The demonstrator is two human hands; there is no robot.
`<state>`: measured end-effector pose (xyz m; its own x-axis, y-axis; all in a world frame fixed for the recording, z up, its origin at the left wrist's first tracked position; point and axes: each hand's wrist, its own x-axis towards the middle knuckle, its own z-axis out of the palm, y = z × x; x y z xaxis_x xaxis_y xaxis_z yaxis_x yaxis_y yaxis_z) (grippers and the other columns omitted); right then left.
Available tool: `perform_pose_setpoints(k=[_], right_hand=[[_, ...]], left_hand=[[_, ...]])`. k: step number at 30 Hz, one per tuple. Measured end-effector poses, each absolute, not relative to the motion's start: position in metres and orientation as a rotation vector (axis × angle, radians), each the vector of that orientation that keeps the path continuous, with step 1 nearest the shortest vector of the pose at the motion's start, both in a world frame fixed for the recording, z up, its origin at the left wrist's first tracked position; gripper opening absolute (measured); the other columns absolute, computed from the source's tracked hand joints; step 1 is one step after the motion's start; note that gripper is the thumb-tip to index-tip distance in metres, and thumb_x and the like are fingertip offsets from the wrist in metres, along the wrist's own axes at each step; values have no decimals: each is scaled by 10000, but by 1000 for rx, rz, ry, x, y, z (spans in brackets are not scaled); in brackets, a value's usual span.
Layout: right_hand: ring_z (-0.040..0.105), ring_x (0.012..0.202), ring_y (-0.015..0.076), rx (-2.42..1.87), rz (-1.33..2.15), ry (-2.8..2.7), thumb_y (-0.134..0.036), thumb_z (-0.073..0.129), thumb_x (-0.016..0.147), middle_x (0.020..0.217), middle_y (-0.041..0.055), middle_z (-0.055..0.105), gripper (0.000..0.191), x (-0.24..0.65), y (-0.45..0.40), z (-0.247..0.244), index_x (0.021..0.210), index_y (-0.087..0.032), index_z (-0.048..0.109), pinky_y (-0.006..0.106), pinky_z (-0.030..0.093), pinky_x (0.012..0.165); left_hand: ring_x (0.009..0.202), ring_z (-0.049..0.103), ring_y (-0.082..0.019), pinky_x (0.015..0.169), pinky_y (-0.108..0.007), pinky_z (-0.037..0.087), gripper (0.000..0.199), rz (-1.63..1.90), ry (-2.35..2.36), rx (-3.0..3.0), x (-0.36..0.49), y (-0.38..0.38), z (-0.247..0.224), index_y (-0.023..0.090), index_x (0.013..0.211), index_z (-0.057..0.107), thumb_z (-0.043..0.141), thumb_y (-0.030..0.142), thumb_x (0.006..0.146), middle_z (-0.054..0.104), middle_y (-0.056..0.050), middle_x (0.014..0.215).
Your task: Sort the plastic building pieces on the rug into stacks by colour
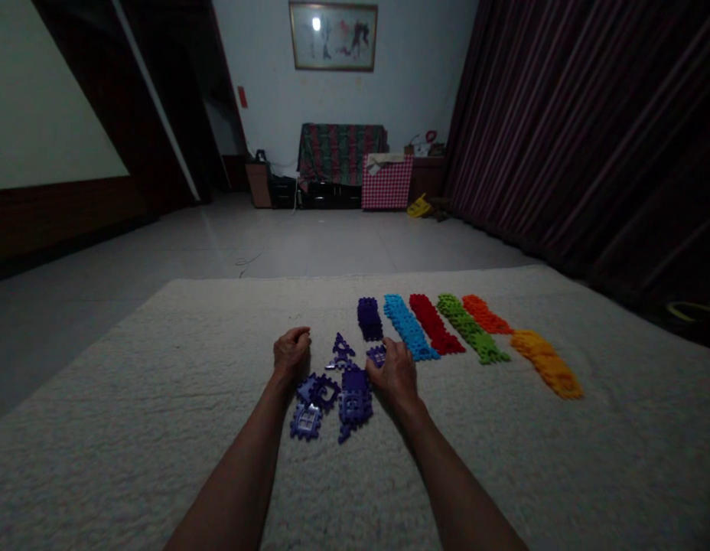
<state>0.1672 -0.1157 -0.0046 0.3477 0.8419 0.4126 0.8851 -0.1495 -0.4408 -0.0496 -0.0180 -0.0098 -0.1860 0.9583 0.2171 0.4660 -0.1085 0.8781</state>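
Note:
My right hand [394,369] is closed on a purple window piece [377,354], just below a row of overlapping dark purple pieces [369,318]. My left hand [291,352] rests on the pale mat with its fingers curled together; whether anything is inside them is hidden. Between and below my hands lie loose purple pieces: a triangular one [342,346], a window piece [306,421] at the lower left, a frame piece [327,392] and an overlapping pile [356,396].
Right of the purple row lie overlapping rows of blue [409,325], red [435,324], green [471,327], orange [485,314] and yellow-orange [546,363] pieces. The pale mat [160,398] lies under everything. Beyond its far edge are a tiled floor and low cabinets.

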Motion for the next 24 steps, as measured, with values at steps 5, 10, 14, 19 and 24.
perform_pose_setpoints(k=[5, 10, 14, 19, 24], right_hand=[[577, 1058, 282, -1813, -51, -1419, -302, 644, 749, 1107, 142, 599, 525, 171, -106, -10, 1242, -139, 563, 396, 483, 916], [578, 1058, 278, -1675, -52, -1343, -368, 652, 760, 1131, 144, 585, 547, 171, -78, -6, 1248, -145, 544, 424, 487, 941], [564, 1084, 285, -1650, -98, -1292, -396, 654, 764, 1155, 157, 570, 549, 167, -63, -4, 1238, -142, 542, 445, 481, 953], [553, 1104, 285, -1671, -128, -1313, -400, 650, 785, 1177, 149, 558, 536, 166, -65, -8, 1247, -155, 534, 442, 460, 984], [545, 1120, 279, -1664, -123, -1306, -368, 652, 790, 1187, 147, 548, 516, 167, -65, -8, 1248, -164, 529, 428, 458, 989]], left_hand=[[808, 701, -194, 765, -283, 526, 350, 1255, 1620, 1574, -50, -17, -8, 159, 968, 767, 544, 309, 744, 773, -78, 897], [855, 703, -195, 810, -284, 520, 317, 1244, 1644, 1554, -47, -19, -4, 172, 957, 767, 553, 273, 746, 775, -72, 933], [856, 703, -189, 819, -273, 520, 299, 1239, 1662, 1521, -45, -21, 0, 178, 957, 767, 569, 254, 746, 777, -65, 936], [881, 699, -192, 837, -280, 519, 287, 1269, 1653, 1581, -45, -23, 1, 181, 943, 769, 560, 250, 759, 775, -64, 962], [888, 699, -192, 855, -287, 521, 280, 1254, 1667, 1570, -46, -20, -3, 194, 929, 772, 564, 248, 751, 776, -57, 965]])
